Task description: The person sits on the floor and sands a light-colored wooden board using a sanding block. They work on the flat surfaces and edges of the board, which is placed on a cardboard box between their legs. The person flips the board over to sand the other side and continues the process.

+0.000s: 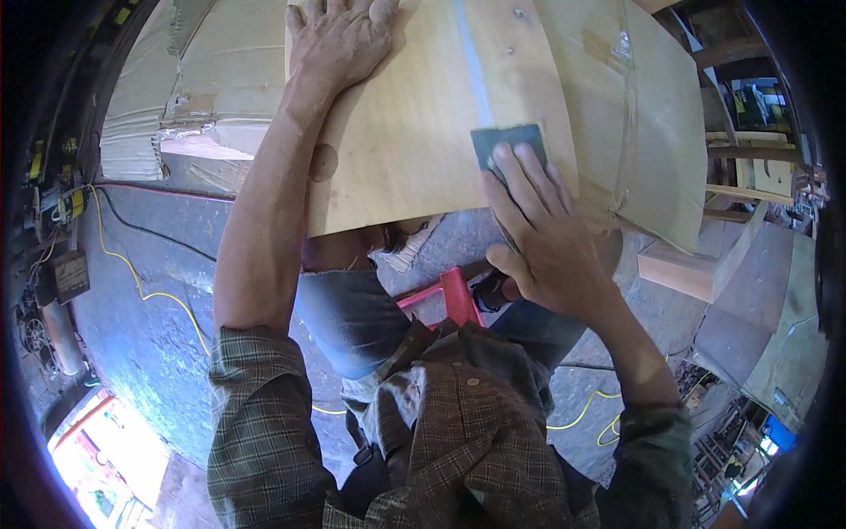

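A pale wooden board (pixel 414 115) lies in front of me, with a dark knot near its left edge and a whitish-blue streak running down it. My left hand (pixel 342 37) rests flat on the far left of the board, fingers spread and their tips near the picture's upper edge. Under the fingers of my right hand (pixel 542 225) is a dark green sheet of sandpaper (pixel 520 137), pressed against the board near its right side. The right thumb stands apart from the fingers by the board's near edge. The palm hides part of the sheet.
Flattened cardboard (pixel 656 115) lies beneath and around the board. A red plastic stool (pixel 456 295) shows between my knees. Yellow cable (pixel 167 295) crosses the grey floor on both sides. Wooden pieces (pixel 683 264) stand at the right, and machinery (pixel 57 326) lines the left.
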Demonstrator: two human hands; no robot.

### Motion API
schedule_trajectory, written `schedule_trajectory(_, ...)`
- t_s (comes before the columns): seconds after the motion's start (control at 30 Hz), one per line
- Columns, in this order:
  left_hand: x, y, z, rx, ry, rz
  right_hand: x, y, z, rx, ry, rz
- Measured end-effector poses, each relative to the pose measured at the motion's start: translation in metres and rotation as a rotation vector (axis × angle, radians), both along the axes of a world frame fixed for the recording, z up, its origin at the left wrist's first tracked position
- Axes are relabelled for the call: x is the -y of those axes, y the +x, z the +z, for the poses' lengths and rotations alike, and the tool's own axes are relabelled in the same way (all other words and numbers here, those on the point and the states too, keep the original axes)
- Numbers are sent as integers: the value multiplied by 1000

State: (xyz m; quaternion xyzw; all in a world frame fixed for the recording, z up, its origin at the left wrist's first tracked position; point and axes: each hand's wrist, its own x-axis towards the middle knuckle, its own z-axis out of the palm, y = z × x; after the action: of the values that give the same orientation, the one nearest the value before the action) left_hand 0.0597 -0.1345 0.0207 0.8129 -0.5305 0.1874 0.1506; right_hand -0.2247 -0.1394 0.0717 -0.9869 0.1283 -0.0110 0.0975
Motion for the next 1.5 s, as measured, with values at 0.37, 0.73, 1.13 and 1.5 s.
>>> schedule_trajectory(0.37, 10, 3, 3, -18, 88, -36, 152, 173, -36, 122, -76, -301)
schedule_trajectory(0.73, 0, -1, 2, -229, -34, -14, 38, 33, -13, 71, 0, 26)
schedule_trajectory(1.13, 2, 5, 0, 70, -39, -97, 45, 38, -26, 117, -181, -19)
schedule_trajectory(1.5, 2, -2, -3, 89, 45, -50, 127, 111, -52, 199, -135, -80)
